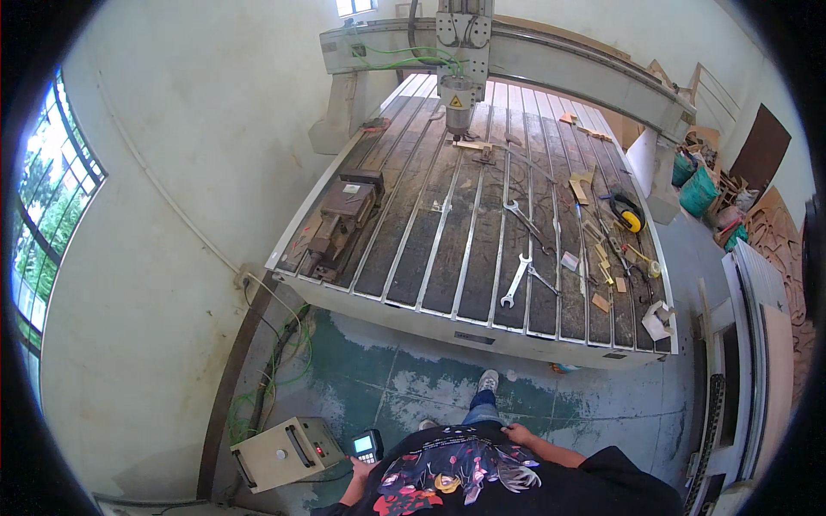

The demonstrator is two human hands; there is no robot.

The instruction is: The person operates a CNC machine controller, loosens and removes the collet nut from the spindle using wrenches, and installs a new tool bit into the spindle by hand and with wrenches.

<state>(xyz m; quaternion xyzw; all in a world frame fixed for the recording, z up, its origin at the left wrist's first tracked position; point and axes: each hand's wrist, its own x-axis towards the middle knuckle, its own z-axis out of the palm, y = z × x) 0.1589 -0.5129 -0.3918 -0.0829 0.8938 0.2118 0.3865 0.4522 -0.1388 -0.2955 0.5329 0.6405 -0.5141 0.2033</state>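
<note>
I stand in front of a large slotted machine bed (447, 249) with a gantry and spindle head (459, 90) over its far end. My left hand (358, 467) is low at my side, shut on a small black handheld controller (367, 445) with a lit screen. My right hand (519, 433) hangs by my hip with fingers curled; nothing shows in it. Several spanners (519, 277) lie on the bed's right half.
A dark vise (340, 224) sits on the bed's left side. Yellow ear defenders (628, 215), wood scraps and small tools litter the right edge. A beige control box (280, 453) stands on the floor at my left, with green cables (284, 361) along the wall.
</note>
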